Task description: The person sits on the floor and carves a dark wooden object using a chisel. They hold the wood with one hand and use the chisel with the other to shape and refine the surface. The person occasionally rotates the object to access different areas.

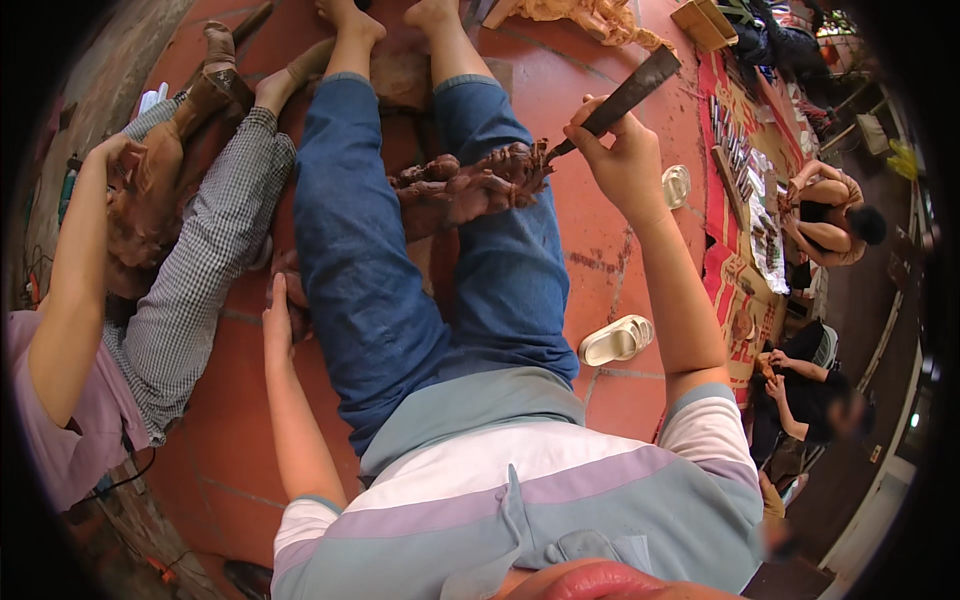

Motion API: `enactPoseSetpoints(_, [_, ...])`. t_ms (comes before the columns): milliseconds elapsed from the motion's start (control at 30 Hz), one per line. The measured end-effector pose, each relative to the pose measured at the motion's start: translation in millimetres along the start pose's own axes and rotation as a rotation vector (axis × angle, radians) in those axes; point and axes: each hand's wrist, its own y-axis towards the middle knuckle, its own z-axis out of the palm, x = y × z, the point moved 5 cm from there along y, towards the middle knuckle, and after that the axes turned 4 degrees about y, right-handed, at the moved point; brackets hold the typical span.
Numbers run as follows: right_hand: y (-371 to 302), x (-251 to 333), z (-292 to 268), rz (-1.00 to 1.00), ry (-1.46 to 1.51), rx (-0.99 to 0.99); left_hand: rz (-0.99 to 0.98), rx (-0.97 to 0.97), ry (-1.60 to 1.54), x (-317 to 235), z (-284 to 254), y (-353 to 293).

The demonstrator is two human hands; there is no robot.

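Note:
A reddish-brown carved wooden figure [468,198] lies across my lower legs, its detailed end by my right leg. In my right hand [628,160] is a dark flat tool [635,92], broad at its upper end and narrowing toward the carving. Its narrow end is at or very close to the figure's right end; whether it touches I cannot tell, nor the tool's exact kind. Down beside my left thigh, my left hand [277,318] rests against a reddish-brown wooden piece [292,292]. The thigh hides much of that piece, and the left fingers show only in part.
A person in checked trousers [215,230] sits close on my left with another brown carving [145,210]. Pale sandals [615,341] lie on the red tiles to my right. Beyond are a row of carving tools [732,150] and people working. An orange-brown carving [590,18] lies ahead.

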Motion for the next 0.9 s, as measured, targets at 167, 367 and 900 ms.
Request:
enactPoseSetpoints(167, [-19,5,19,0.142,-0.015,0.097,-0.032,0.012,0.012,-10,6,-5])
enactPoseSetpoints(367, [-15,11,14,-0.080,0.051,-0.027,0.017,0.034,0.006,1,0,5])
enactPoseSetpoints(900, [-12,-10,-24,0.045,0.144,-0.225,0.072,0.070,0.022,-7,3,13])
